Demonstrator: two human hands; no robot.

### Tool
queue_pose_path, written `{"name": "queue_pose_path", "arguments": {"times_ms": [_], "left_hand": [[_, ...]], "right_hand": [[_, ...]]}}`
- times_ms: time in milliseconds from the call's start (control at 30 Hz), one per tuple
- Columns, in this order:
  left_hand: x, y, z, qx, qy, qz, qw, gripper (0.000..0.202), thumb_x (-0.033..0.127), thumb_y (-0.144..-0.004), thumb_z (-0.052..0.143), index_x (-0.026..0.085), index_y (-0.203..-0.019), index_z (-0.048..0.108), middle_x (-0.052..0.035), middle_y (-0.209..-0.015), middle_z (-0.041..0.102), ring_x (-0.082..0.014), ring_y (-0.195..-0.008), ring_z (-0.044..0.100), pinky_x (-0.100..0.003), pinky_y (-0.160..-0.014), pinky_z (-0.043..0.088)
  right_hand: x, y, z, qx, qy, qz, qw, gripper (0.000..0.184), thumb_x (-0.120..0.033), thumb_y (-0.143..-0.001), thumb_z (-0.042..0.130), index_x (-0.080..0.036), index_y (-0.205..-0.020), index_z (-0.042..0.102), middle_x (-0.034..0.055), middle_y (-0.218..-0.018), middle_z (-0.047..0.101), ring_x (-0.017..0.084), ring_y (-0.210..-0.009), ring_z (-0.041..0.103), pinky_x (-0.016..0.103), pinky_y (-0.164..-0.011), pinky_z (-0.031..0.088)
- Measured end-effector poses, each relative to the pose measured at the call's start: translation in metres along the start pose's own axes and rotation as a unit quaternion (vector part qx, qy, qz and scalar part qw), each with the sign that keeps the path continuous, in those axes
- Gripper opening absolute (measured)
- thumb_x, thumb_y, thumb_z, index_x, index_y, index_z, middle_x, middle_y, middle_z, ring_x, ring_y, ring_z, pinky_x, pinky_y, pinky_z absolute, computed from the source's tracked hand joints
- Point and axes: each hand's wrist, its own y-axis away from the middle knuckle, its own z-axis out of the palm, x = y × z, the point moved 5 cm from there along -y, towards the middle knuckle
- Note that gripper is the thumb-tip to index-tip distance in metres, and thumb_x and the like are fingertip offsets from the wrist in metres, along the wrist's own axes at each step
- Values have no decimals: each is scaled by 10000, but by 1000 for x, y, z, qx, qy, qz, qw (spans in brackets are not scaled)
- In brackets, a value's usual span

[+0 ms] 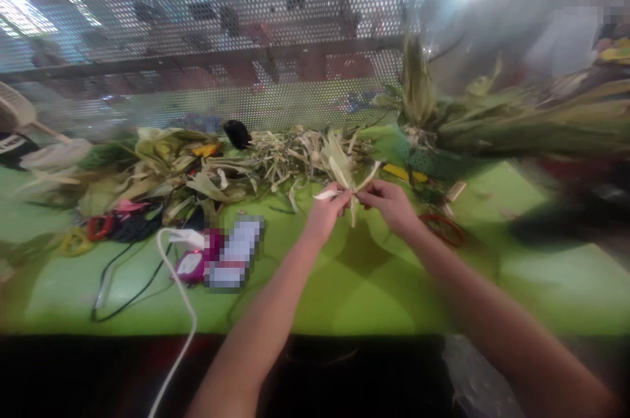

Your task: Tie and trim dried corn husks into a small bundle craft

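Observation:
Both hands meet over the green table (315, 300), holding a small bundle of pale corn husk strips (339, 161) whose ends fan upward. My left hand (327, 209) pinches the bundle near its base, where a short tail hangs below the fingers. A curled white strip sticks out past the left fingers. Close on the right side, my right hand (386, 201) is closed with its thumb and fingertips at the same bundle, by a strip that slants up to the right. The fingertips partly hide the point where the strips join.
Dried husks (216, 185) lie piled along the back. A teal basket (418, 152) with long husks stands back right, near red-handled scissors (445, 229). Front left are a phone (239, 250), a magenta power adapter (191, 267) and a white cable (189, 313). A perforated metal panel (295, 93) rises behind.

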Motion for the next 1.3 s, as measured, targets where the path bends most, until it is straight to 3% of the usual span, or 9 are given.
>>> {"name": "queue_pose_path", "arguments": {"times_ms": [167, 467, 600, 733, 967, 1067, 1133, 1200, 1300], "left_hand": [[-2, -1, -2, -7, -53, -7, 999, 256, 414, -830, 642, 174, -785, 566, 35, -615, 503, -74, -531, 390, -220, -526, 287], [-3, 5, 14, -118, -127, -16, 985, 246, 398, -815, 659, 163, -762, 612, 25, -626, 517, -94, -591, 445, -220, -560, 327], [-7, 1, 7, -44, -56, -28, 997, 282, 427, -814, 655, 162, -746, 585, 23, -615, 531, -81, -541, 430, -218, -535, 325], [-10, -3, -5, 37, 14, -28, 999, 259, 392, -778, 695, 158, -752, 587, 31, -601, 525, -66, -524, 421, -206, -519, 308], [-13, -3, -2, 74, 42, -29, 996, 272, 406, -806, 670, 164, -758, 554, 60, -570, 412, -65, -503, 356, -213, -509, 266], [-8, -3, -5, 77, -33, -2, 996, 260, 402, -855, 613, 176, -750, 538, 53, -580, 407, -83, -530, 351, -224, -530, 257], [-3, -2, -10, 86, -125, 35, 988, 243, 363, -879, 584, 184, -726, 525, 37, -601, 441, -101, -575, 377, -231, -559, 258], [-1, -1, -11, 88, -192, 65, 975, 199, 290, -881, 574, 192, -717, 517, 26, -629, 474, -114, -607, 397, -238, -582, 258], [-6, 0, -6, 62, -248, 78, 964, 163, 123, -805, 601, 199, -700, 502, 27, -635, 475, -120, -601, 392, -248, -584, 242]], "right_hand": [[-2, 0, -2, 7, -40, -5, 999, 277, -455, -701, 729, -197, -762, 648, 13, -740, 646, 156, -706, 550, 298, -688, 442], [8, -1, -9, 61, -24, -4, 998, 320, -444, -670, 723, -197, -575, 544, -23, -575, 528, 130, -591, 473, 282, -607, 384], [6, -2, -6, 38, -32, 7, 999, 380, -553, -706, 700, -195, -661, 582, -2, -647, 586, 139, -637, 511, 275, -627, 407], [5, 1, 4, -36, 41, 11, 998, 473, -636, -744, 652, -182, -638, 574, -11, -613, 554, 121, -589, 462, 264, -581, 366], [13, 0, 13, -109, 77, -17, 991, 338, -488, -774, 659, -183, -640, 596, -21, -589, 556, 126, -576, 479, 269, -589, 359], [4, 3, 9, -73, 163, -59, 982, 248, -404, -814, 648, -187, -694, 642, 0, -640, 592, 141, -599, 503, 278, -592, 368], [-10, 9, 5, -14, 225, -118, 967, 164, -356, -818, 670, -194, -823, 692, 35, -782, 644, 165, -684, 550, 292, -634, 408], [-26, 17, 5, 18, 246, -178, 953, 218, -324, -810, 699, -213, -998, 698, 63, -924, 653, 185, -777, 578, 307, -694, 450], [-40, 29, 16, -17, 252, -237, 938, 327, -288, -818, 705, -248, -1140, 667, 62, -952, 644, 192, -808, 583, 315, -723, 474]]}}
